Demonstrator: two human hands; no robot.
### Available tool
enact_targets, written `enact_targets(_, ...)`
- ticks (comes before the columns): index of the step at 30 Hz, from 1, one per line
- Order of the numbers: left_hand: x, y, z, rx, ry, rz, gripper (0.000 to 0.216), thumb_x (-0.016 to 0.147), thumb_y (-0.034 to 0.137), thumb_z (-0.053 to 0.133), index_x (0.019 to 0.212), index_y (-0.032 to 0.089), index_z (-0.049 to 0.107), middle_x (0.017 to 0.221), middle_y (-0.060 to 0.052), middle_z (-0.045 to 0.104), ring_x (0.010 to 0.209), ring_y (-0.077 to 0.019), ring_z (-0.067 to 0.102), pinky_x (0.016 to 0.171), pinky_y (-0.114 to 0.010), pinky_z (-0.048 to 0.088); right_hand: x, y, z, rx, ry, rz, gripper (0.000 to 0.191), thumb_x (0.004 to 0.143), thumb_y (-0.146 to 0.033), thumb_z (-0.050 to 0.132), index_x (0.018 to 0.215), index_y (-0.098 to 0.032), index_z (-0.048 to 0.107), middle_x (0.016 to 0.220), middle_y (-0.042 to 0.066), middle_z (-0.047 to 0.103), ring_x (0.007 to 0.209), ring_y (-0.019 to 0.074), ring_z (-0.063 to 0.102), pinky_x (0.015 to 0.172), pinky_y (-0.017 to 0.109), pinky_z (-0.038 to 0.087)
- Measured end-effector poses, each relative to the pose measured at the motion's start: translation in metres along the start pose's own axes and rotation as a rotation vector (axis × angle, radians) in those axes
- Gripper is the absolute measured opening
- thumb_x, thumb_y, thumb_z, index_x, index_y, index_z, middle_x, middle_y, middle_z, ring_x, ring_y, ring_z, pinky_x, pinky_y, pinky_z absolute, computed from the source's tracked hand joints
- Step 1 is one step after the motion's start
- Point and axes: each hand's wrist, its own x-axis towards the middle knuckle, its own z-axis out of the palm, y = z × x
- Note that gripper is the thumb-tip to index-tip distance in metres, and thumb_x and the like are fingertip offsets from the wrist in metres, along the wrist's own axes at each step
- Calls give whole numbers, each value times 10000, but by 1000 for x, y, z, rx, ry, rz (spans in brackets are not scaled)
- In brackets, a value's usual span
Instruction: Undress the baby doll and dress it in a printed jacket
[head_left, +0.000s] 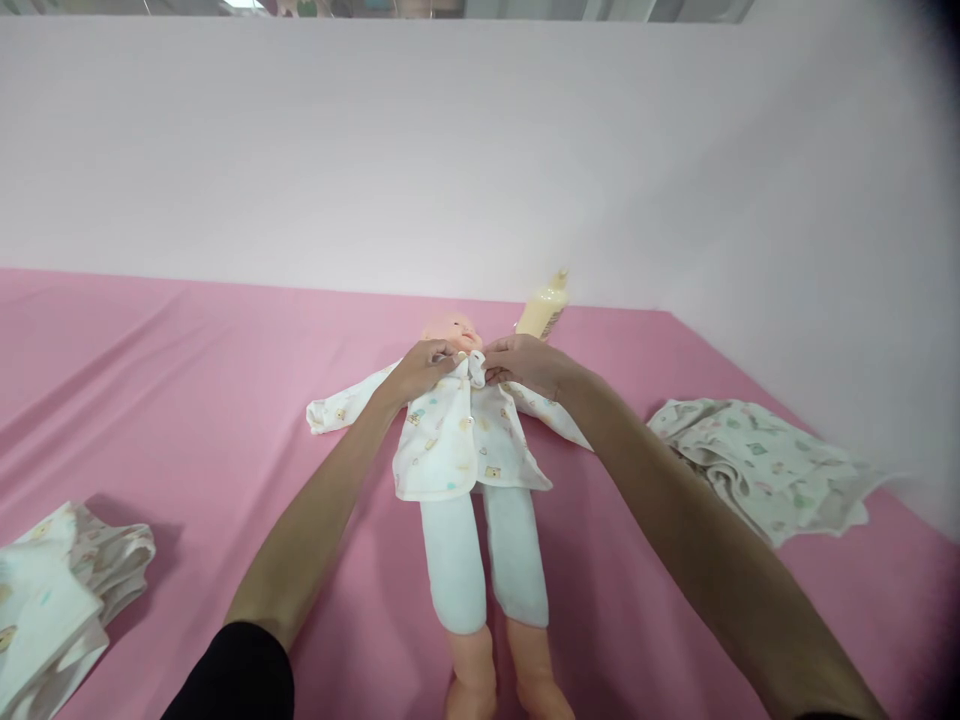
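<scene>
A baby doll (pixel 454 331) lies on its back on the pink surface, head away from me, in a white printed jacket (pixel 457 440) and pale trousers (pixel 480 555). My left hand (pixel 424 367) pinches the left side of the jacket's collar just under the doll's chin. My right hand (pixel 525 364) grips the right side of the collar, and the two hands nearly touch at the neck. Bare feet point toward me at the bottom edge.
A cream baby bottle (pixel 545 308) stands behind the doll's head by the wall. A crumpled printed cloth (pixel 757 462) lies to the right. Folded printed clothing (pixel 52 590) sits at the left near edge. The pink cloth (pixel 187 400) covers the whole surface.
</scene>
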Motion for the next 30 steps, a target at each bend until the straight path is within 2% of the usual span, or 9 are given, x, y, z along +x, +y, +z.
enact_targets(4, 1, 0, 0, -16, -11, -2, 458, 834, 594, 633, 830, 137, 663, 901, -65, 671, 764, -149, 556, 701, -270, 427, 0, -2, 0, -26, -33, -2, 70, 678, -114, 722, 662, -167, 680, 689, 62, 679, 687, 164, 629, 692, 273, 550)
enact_targets(9, 4, -7, -1, -26, -33, 12, 479, 825, 612, 631, 835, 135, 684, 884, -59, 680, 751, -139, 555, 680, -256, 422, 4, 6, 3, 17, -40, -117, 118, 704, -117, 674, 797, -150, 739, 749, 52, 699, 690, 136, 609, 677, 240, 535)
enact_targets(15, 4, -10, 0, -89, -14, -50, 506, 790, 633, 658, 847, 131, 685, 827, -48, 675, 694, -117, 546, 654, -245, 420, 0, 15, 10, 116, -89, -190, 219, 731, -194, 688, 935, -164, 765, 849, 47, 729, 780, 144, 648, 783, 259, 539)
enact_targets(24, -2, -1, 2, -186, -1, -152, 498, 753, 634, 699, 846, 146, 665, 744, -14, 640, 633, -101, 523, 616, -242, 412, -2, 25, 13, 95, -58, -256, 279, 734, -236, 696, 1000, -204, 773, 913, 28, 742, 823, 136, 649, 821, 251, 520)
enact_targets(30, -1, 0, 2, -218, -21, -180, 502, 743, 625, 717, 866, 140, 671, 790, -28, 650, 671, -116, 563, 632, -254, 437, -2, 27, 16, 19, -8, -293, 277, 760, -248, 685, 1023, -219, 769, 924, 23, 741, 866, 156, 668, 849, 272, 529)
